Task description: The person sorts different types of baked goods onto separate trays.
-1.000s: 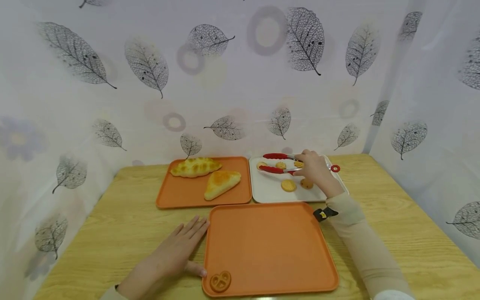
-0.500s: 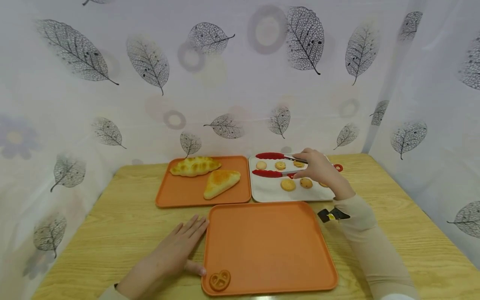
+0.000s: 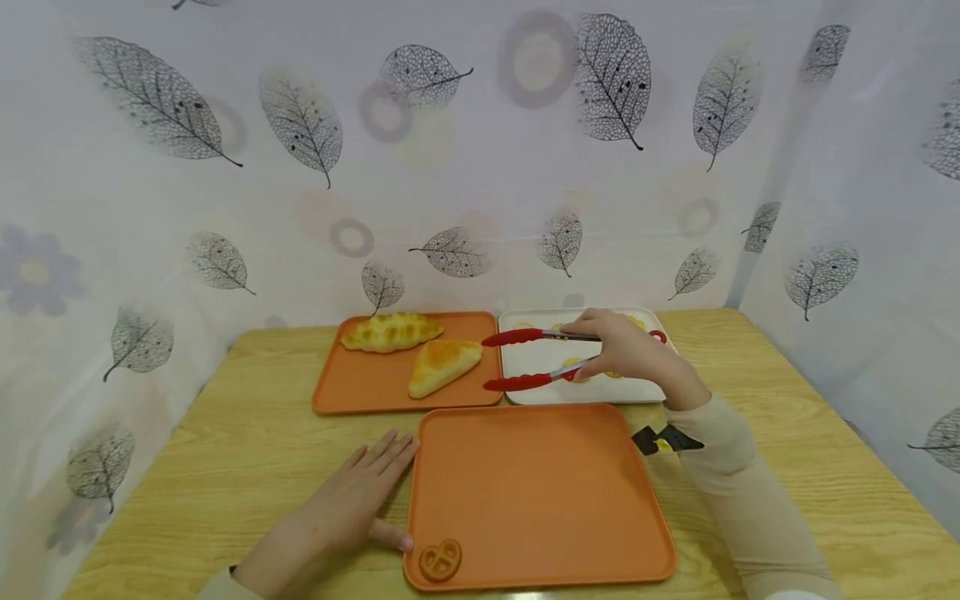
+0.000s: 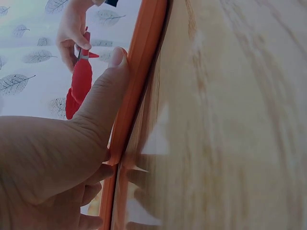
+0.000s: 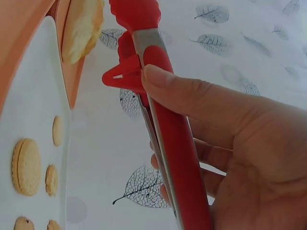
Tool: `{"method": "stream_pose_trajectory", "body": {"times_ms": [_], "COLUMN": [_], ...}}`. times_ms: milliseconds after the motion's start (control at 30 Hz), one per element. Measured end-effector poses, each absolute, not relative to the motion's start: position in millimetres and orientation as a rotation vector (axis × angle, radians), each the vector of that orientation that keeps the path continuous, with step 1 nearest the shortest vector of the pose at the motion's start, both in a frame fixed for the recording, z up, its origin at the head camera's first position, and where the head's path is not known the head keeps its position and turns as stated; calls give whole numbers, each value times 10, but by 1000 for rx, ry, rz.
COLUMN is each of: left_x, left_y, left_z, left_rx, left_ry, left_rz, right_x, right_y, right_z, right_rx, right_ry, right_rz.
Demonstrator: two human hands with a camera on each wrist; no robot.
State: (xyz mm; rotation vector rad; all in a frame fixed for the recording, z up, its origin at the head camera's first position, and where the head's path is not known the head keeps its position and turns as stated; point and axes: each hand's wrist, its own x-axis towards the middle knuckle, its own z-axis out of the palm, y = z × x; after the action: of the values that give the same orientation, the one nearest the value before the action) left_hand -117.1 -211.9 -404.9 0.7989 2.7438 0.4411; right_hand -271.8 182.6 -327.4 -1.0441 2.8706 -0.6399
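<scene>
My right hand (image 3: pixel 633 350) grips tongs (image 3: pixel 521 382) with red tips, thumb on one arm and fingers round the other in the right wrist view. Nothing lies between the tips, which are spread apart just right of a triangular pastry (image 3: pixel 442 367). That pastry and a long, ridged bread (image 3: pixel 392 332) lie on the rear orange tray (image 3: pixel 360 398). With fingers extended, my left hand (image 3: pixel 348 504) rests beside the front orange tray (image 3: pixel 540 500), its fingertips and thumb at the left rim. A pretzel-shaped cookie (image 3: pixel 441 560) lies in that tray's near left corner.
At the back right stands a white tray (image 3: pixel 517 393) with several cookies (image 5: pixel 26 166), partly hidden in the head view by the right hand and tongs. A leaf-patterned curtain (image 3: pixel 480 167) rises behind the wooden table (image 3: pixel 247 442).
The right hand has brought the tongs leftward from over the white tray's cookies toward the triangular pastry. Their tips have spread wider. The left hand has stayed in place.
</scene>
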Motion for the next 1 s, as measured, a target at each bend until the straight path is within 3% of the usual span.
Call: {"method": "stream_pose_trajectory", "body": {"times_ms": [633, 1000], "left_x": [-1177, -1168], "left_y": [-2113, -2103], "left_z": [-4064, -4077], "left_rx": [768, 743], "left_ry": [2773, 2757], "left_rz": [414, 393], "right_x": [-2368, -2152], "right_y": [1437, 1242], "right_z": [-3254, -3265], "right_rx": [-1441, -1515], "right_ry": [2576, 2440], "right_rz": [-537, -432]}}
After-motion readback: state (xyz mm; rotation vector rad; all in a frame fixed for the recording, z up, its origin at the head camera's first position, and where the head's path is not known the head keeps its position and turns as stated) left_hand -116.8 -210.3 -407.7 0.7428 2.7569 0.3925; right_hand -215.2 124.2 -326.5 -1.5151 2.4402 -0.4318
